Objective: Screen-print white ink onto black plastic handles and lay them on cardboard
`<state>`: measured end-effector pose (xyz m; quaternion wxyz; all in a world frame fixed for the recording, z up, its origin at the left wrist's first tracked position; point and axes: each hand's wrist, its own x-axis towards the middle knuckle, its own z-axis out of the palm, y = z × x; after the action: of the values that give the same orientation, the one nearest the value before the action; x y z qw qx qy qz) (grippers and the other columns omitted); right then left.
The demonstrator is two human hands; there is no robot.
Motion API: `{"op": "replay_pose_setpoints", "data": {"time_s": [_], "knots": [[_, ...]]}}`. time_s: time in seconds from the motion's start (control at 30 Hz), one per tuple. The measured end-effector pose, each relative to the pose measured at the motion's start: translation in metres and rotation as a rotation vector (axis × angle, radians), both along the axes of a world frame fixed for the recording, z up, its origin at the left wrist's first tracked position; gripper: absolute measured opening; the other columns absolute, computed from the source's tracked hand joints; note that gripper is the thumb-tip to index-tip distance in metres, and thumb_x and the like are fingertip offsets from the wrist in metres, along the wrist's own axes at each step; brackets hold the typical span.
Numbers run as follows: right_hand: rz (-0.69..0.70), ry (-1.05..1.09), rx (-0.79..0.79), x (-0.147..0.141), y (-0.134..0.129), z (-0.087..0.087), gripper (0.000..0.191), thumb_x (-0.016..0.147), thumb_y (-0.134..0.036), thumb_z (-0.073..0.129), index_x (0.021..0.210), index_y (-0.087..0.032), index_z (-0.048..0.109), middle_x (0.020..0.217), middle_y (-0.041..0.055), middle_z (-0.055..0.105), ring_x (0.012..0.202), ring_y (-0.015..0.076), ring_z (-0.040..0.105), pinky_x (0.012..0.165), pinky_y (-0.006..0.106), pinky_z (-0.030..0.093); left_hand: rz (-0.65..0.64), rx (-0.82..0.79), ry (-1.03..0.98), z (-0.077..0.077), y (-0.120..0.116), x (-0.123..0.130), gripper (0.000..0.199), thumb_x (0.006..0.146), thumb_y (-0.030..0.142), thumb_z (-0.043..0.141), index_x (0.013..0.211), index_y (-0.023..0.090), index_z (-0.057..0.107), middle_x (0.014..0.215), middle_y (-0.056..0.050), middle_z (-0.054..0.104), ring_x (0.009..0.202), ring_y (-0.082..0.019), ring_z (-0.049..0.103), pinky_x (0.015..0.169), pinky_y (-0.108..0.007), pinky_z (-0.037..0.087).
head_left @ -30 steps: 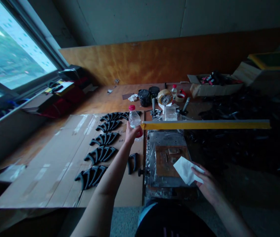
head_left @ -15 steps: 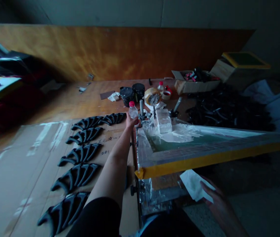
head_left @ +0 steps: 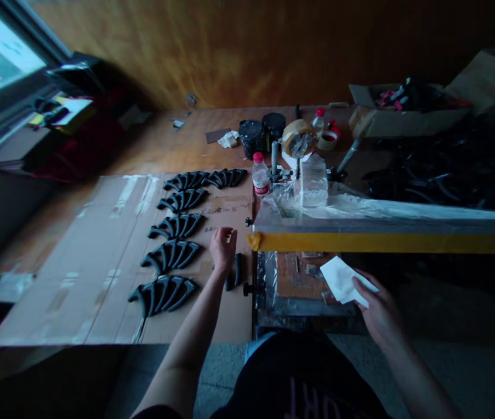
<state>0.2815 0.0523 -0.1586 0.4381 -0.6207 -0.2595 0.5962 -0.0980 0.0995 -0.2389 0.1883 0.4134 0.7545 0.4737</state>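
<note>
My left hand (head_left: 223, 249) hovers over the cardboard sheet (head_left: 99, 233), its fingers loosely curled with a small gap by the thumb; I see nothing in it. Close below it lie a couple of black curved pieces (head_left: 235, 272), partly hidden by the hand. My right hand (head_left: 378, 305) pinches a folded white cloth or paper wipe (head_left: 341, 279) between thumb and fingers, in front of the raised screen frame (head_left: 361, 241) with yellow tape along its edge. A clear plastic bottle with a red cap (head_left: 260, 176) stands beyond the frame's left corner.
Rows of black curved pieces (head_left: 171, 256) lie on the cardboard. Behind the frame are black tubs (head_left: 251, 138), a tape roll (head_left: 299, 139) and clamps. A box (head_left: 398, 122) and a dark heap of parts (head_left: 444, 169) are at right. Under the frame sits a brown board (head_left: 297, 279).
My left hand has let go of the bottle and come back towards me over the cardboard. The frame's near edge looks higher in view. The wipe stays in my right hand.
</note>
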Motion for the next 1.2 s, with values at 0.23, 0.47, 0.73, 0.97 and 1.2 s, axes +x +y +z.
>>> {"op": "replay_pose_setpoints", "data": {"time_s": [0.23, 0.47, 0.73, 0.97, 1.2], "knots": [[0.236, -0.065, 0.083, -0.025, 0.007, -0.004, 0.051, 0.064, -0.050, 0.079, 0.103, -0.019, 0.069, 0.093, 0.0070, 0.073, 0.077, 0.0227, 0.066, 0.062, 0.029, 0.050, 0.043, -0.459, 0.550, -0.039, -0.107, 0.046, 0.028, 0.082, 0.044, 0.061, 0.094, 0.019, 0.066, 0.097, -0.012, 0.061, 0.094, -0.029, 0.057, 0.079, -0.039, 0.044], [0.353, -0.173, 0.198, -0.025, 0.005, -0.018, 0.051, 0.068, -0.052, 0.075, 0.104, -0.017, 0.070, 0.096, 0.0083, 0.073, 0.082, 0.0242, 0.065, 0.070, 0.032, 0.051, 0.072, -0.412, 0.500, -0.008, -0.109, 0.054, 0.023, 0.085, 0.040, 0.059, 0.090, 0.019, 0.067, 0.095, -0.011, 0.065, 0.093, -0.027, 0.060, 0.077, -0.035, 0.045], [0.599, -0.467, 0.514, -0.042, 0.000, -0.021, 0.032, 0.088, -0.043, 0.053, 0.107, -0.022, 0.069, 0.106, 0.0065, 0.073, 0.096, 0.0257, 0.067, 0.087, 0.039, 0.051, -0.465, -0.195, 0.511, 0.012, -0.165, 0.129, 0.024, 0.092, 0.036, 0.053, 0.107, 0.020, 0.064, 0.091, -0.007, 0.067, 0.086, -0.020, 0.061, 0.078, -0.031, 0.048], [0.876, -0.571, 0.793, -0.070, -0.008, -0.036, 0.034, 0.093, -0.023, 0.043, 0.117, -0.026, 0.066, 0.121, 0.0037, 0.067, 0.112, 0.0224, 0.063, 0.099, 0.038, 0.048, -0.473, -0.233, 0.576, 0.004, -0.169, 0.150, 0.022, 0.093, 0.034, 0.051, 0.102, 0.020, 0.066, 0.087, -0.007, 0.064, 0.085, -0.020, 0.059, 0.077, -0.031, 0.049], [1.119, -0.649, 0.932, -0.089, -0.013, -0.062, 0.050, 0.090, -0.009, 0.038, 0.134, -0.024, 0.056, 0.133, 0.0048, 0.060, 0.126, 0.0225, 0.053, 0.109, 0.041, 0.042, -0.473, -0.268, 0.601, 0.010, -0.167, 0.151, 0.023, 0.094, 0.034, 0.049, 0.092, 0.018, 0.066, 0.081, -0.007, 0.062, 0.079, -0.020, 0.057, 0.072, -0.031, 0.047]]}}
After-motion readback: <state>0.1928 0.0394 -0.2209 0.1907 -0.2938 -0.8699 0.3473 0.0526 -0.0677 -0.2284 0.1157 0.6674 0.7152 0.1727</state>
